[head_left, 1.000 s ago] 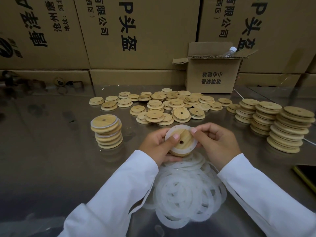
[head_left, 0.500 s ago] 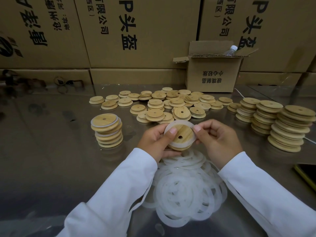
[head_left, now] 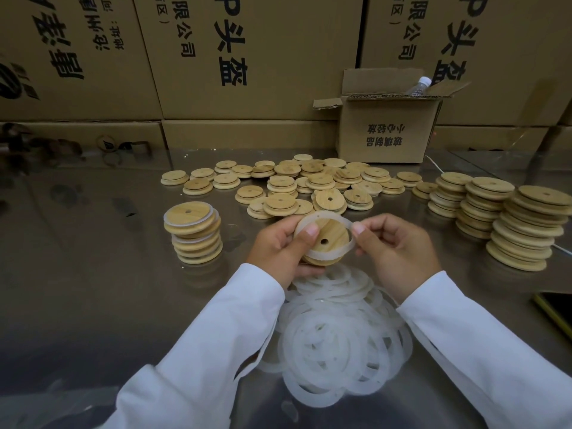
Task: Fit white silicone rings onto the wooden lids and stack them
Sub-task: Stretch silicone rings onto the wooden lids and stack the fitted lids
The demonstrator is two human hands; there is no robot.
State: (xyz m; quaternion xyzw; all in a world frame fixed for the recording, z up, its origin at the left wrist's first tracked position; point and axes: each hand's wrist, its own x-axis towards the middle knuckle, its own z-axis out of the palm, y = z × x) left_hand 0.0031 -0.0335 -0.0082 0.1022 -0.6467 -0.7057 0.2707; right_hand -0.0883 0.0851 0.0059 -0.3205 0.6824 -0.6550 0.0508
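Observation:
My left hand (head_left: 280, 247) grips a round wooden lid (head_left: 328, 233) with a small centre hole, thumb pressed on its face. A white silicone ring (head_left: 329, 251) lies loosely around the lid, lifted at the top. My right hand (head_left: 393, 246) pinches the ring's right edge. Below my hands lies a heap of loose silicone rings (head_left: 337, 339). At the left stands a stack of ringed lids (head_left: 193, 232). Several bare lids (head_left: 297, 185) are scattered behind.
Tall stacks of bare lids (head_left: 523, 226) stand at the right. An open small carton (head_left: 388, 128) holding a plastic bottle (head_left: 419, 85) sits at the back. Large cartons (head_left: 247, 57) wall the table's far edge. A dark flat object (head_left: 557, 308) lies at the right edge.
Both hands have lifted the lid slightly and tilted it toward me. The ring's top edge has come up off the lid as my right hand pulls it.

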